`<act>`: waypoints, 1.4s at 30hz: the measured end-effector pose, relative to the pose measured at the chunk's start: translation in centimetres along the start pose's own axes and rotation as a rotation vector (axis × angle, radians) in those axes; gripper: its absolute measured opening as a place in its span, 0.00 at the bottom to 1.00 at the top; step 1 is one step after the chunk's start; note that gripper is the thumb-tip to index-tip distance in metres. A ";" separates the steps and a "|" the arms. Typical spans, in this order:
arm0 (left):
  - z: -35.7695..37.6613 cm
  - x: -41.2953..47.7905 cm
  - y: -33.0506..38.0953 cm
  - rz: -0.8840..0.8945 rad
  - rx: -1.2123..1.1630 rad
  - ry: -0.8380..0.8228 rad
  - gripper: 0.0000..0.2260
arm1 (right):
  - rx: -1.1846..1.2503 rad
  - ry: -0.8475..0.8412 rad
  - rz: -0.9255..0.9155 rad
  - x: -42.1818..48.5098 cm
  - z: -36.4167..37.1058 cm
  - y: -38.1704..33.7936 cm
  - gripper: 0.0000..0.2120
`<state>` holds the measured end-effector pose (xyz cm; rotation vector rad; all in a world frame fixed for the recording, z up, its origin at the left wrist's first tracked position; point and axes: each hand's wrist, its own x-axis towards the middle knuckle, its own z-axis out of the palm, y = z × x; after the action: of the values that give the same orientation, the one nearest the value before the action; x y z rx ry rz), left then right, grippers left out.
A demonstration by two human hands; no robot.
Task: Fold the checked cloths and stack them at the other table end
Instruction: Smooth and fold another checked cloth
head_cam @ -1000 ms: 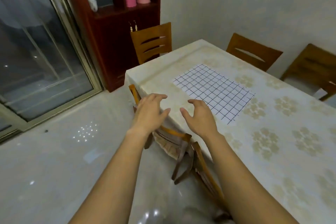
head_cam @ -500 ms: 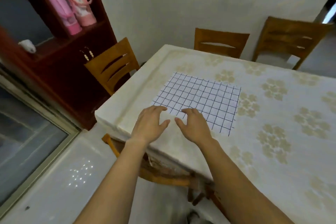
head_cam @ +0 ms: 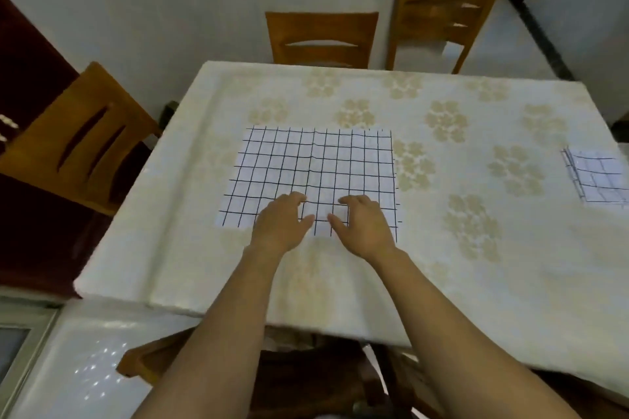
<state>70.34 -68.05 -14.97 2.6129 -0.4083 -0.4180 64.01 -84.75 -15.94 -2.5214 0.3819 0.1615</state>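
Checked cloth (head_cam: 313,173) lies unfolded under the loosely curled, empty left hand (head_cam: 282,224) and right hand (head_cam: 364,226), folded cloth (head_cam: 599,180) already parked far right.

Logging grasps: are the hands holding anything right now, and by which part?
Nothing held: left hand and right hand are loosely curved over the checked cloth at its near edge.

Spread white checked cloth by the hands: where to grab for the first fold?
Pinch the white black-checked cloth at its two near corners, coming from the person's side. It lies flat, so only edges offer purchase; left hand and right hand sit mid-edge, so probably spread them outward.
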 end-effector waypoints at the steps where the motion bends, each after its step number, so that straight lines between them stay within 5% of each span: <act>1: 0.2 1.1 -0.3 -0.003 0.001 -0.017 0.22 | -0.012 0.004 0.024 0.8 0.1 -0.2 0.25; 21: 3.7 15.7 -8.7 -0.051 -0.371 -0.244 0.20 | -0.026 -0.101 0.530 16.1 11.2 -5.1 0.23; 27: 4.1 16.3 -8.3 -0.065 -0.439 -0.247 0.19 | -0.113 -0.050 0.525 16.8 11.9 -5.1 0.12; 37: 3.9 16.7 -7.7 -0.062 -0.516 -0.207 0.17 | -0.039 0.012 0.459 16.9 10.9 -5.2 0.11; 42: 3.0 16.8 -7.6 0.086 -0.483 -0.156 0.19 | 0.081 0.059 0.306 16.6 9.8 -5.7 0.13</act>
<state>86.18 -68.70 -24.93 2.0964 -0.4100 -0.6097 81.26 -78.68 -24.29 -2.3792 0.7817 0.1850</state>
